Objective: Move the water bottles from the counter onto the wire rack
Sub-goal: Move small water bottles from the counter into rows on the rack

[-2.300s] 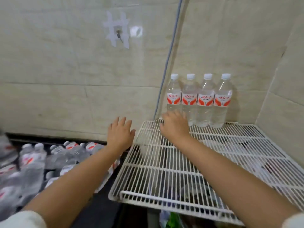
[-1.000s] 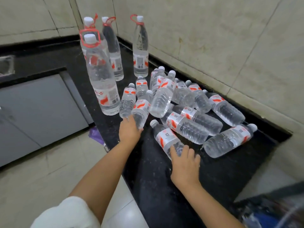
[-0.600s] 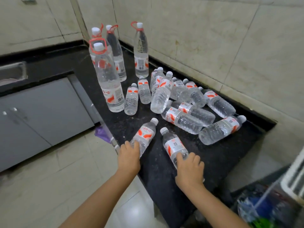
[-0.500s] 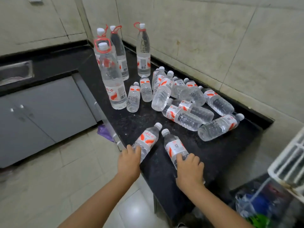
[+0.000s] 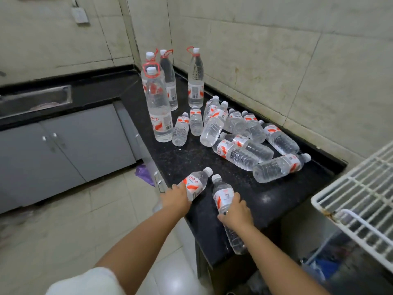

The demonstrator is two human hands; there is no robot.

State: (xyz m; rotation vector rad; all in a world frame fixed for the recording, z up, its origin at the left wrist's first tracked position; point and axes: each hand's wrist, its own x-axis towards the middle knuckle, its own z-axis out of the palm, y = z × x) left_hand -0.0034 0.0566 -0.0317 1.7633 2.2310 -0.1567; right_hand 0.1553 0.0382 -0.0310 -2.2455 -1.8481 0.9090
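My left hand (image 5: 176, 199) is wrapped over the lower body of a small water bottle (image 5: 195, 185) lying on the black counter (image 5: 180, 158); its cap points up and away from my palm, and its base is hidden under my fingers at the counter's near edge. My right hand (image 5: 235, 213) is closed around the middle of a second small bottle (image 5: 223, 193), whose cap sticks out beyond my fingertips while its base runs back under my wrist. The two caps sit just beside each other, between and ahead of my hands.

Further out from both grips lies a jumble of small bottles (image 5: 240, 143), most on their sides, touching and overlapping one another, well beyond reach of my closed fingers. Past those stand four tall bottles (image 5: 158, 107) with red carry loops, upright near the tiled corner.

Off to the right of my right hand, apart from the counter, I see the corner of the white wire rack (image 5: 359, 194); the part in view carries no bottles.
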